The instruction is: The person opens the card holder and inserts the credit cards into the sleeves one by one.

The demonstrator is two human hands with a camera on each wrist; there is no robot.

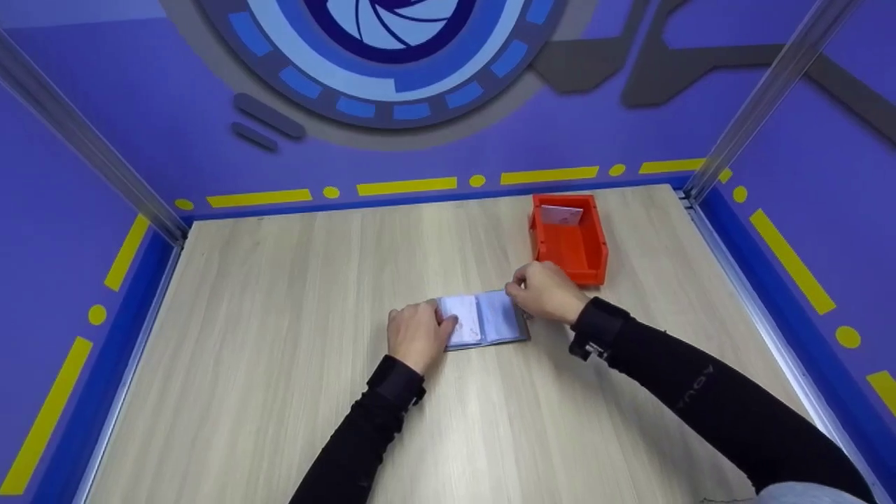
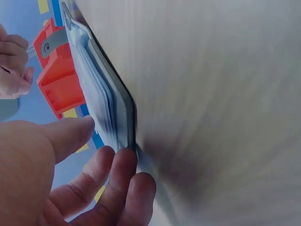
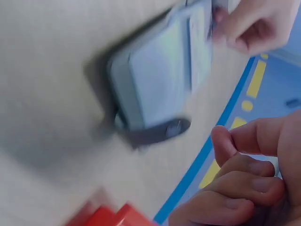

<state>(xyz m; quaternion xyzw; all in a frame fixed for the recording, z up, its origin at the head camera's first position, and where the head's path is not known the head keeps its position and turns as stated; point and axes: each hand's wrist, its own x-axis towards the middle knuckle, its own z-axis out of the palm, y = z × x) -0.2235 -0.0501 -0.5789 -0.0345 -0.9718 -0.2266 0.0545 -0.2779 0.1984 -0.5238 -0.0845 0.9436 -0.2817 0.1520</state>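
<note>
A small card holder (image 1: 501, 318) lies spread apart on the table, with clear sleeves and a dark cover. Its stacked sleeves (image 2: 96, 89) show edge-on in the left wrist view. My left hand (image 1: 418, 336) grips its left side, thumb over the pages and fingertips at the cover's edge. A dark strap with a metal snap (image 3: 174, 128) sticks out from the holder's right side. Over the far right corner is my right hand (image 1: 549, 290); in the right wrist view its fingers (image 3: 235, 186) are curled, apart from the holder, with nothing visible between them.
Just beyond my right hand stands a red bin (image 1: 600, 245). A pale printed card (image 1: 561, 215) leans inside against its back wall. Blue panels (image 1: 420, 164) with yellow markings enclose the wooden table (image 1: 280, 294) at the back and both sides.
</note>
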